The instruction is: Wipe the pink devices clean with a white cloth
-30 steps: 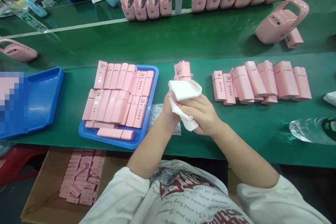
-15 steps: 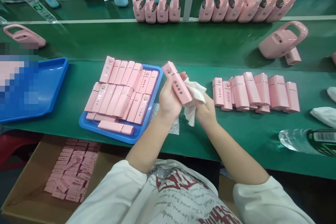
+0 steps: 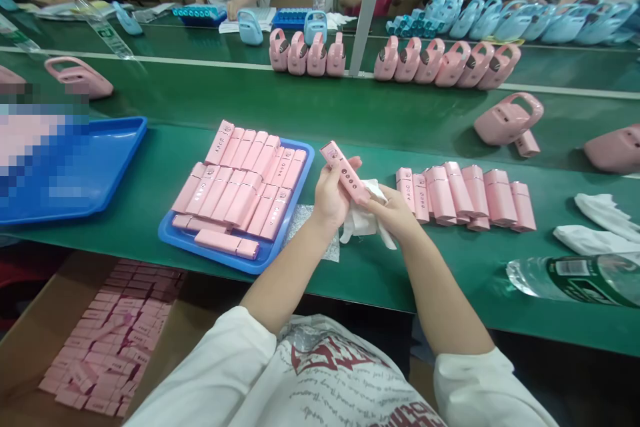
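Observation:
My left hand point(image 3: 331, 199) is closed around a pink stick-shaped device point(image 3: 344, 170), which tilts with its upper end to the left. A row of round buttons and a round emblem show on its face. My right hand point(image 3: 394, 215) grips a crumpled white cloth point(image 3: 361, 221), and its fingers touch the device's lower end. To the left, a blue tray point(image 3: 273, 255) bears stacked rows of similar pink devices point(image 3: 227, 187). Another group of pink devices point(image 3: 440, 193) stands to the right of my right hand.
A water bottle point(image 3: 570, 279) and white gloves point(image 3: 595, 238) lie at the right. Another blue tray point(image 3: 115, 147) is at the left, and a cardboard box point(image 3: 30, 320) of pink devices sits below. Pink handled speakers point(image 3: 430, 61) line the ledge. Co-workers sit opposite.
The view has tilted up, showing more of the people opposite. My right hand has come in to the device's lower end with the cloth; my left hand keeps its hold.

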A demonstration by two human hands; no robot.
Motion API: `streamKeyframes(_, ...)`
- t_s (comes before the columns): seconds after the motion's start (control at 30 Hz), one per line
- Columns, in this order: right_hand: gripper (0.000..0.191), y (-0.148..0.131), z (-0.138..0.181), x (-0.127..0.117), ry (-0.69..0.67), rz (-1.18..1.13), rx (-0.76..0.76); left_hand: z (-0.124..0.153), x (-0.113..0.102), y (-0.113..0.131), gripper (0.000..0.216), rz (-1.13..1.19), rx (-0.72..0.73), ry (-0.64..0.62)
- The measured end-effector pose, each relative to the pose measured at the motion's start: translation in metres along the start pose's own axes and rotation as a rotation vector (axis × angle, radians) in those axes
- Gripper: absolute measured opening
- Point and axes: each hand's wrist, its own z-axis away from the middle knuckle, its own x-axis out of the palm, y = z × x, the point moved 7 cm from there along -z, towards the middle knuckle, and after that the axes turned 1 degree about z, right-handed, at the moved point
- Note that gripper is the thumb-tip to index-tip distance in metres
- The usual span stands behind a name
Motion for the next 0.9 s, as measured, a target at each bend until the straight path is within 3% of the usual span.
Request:
streamKeyframes(0.13,0.049,-0.003,0.000,0.003,-0.014,-0.008,-0.019,0.002,0.003,0.003,0.014,-0.041,0.034,-0.044)
streamKeyframes(0.3,0.042,-0.012,0.006,0.003,0.067,0.056,-0.072,0.010,0.009,0.006,0.019,-0.131,0.098,-0.086)
streamKeyframes(0.43,0.051,-0.015,0.011,-0.006,0.218,0.067,-0.138,0.014,0.013,0.006,0.019,-0.088,0.072,-0.097)
streamKeyframes(0.57,0.044,-0.004,0.012,-0.016,0.328,-0.132,-0.080,0.016,0.014,0.006,0.019,-0.077,0.004,-0.070)
streamKeyframes(0.7,0.041,-0.001,0.018,-0.042,0.605,-0.314,-0.049,0.018,0.014,0.005,0.020,-0.040,-0.067,-0.056)
streamKeyframes(0.9,0.032,-0.027,0.020,-0.036,0.403,-0.303,-0.203,0.021,0.017,0.003,0.029,0.050,-0.156,-0.060)
